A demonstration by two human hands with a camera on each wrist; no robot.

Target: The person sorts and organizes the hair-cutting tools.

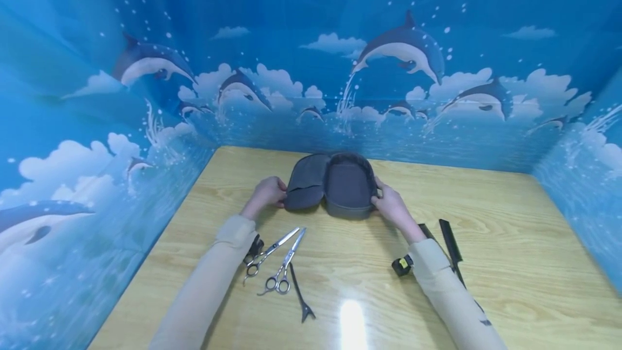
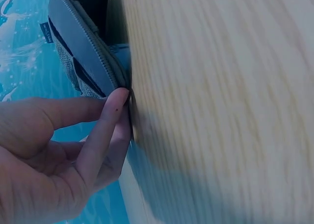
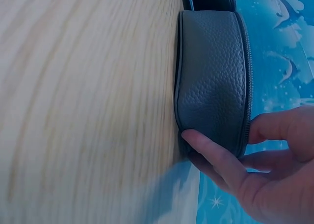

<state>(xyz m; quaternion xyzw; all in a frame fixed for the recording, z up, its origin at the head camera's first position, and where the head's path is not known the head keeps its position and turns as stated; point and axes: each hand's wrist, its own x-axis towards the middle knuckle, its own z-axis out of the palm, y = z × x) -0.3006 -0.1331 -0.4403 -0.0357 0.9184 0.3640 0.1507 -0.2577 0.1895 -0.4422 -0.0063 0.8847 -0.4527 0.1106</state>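
- While the gray case [image 1: 346, 188] sits open on the tabletop [image 1: 515, 220] in the middle of the frame, it is longest from left to right.
- Its lid [image 1: 305, 181] is just right of the left hand [image 1: 269, 193], whose grip is narrow and pinches the edge.
- Its deep half is just left of the right hand [image 1: 390, 204], whose grip pinches the side.
- Both hands touch it, so neither is nearer.
- A little tag [image 2: 46, 32] sticks out, upper left in the left wrist view; I can't read its words.
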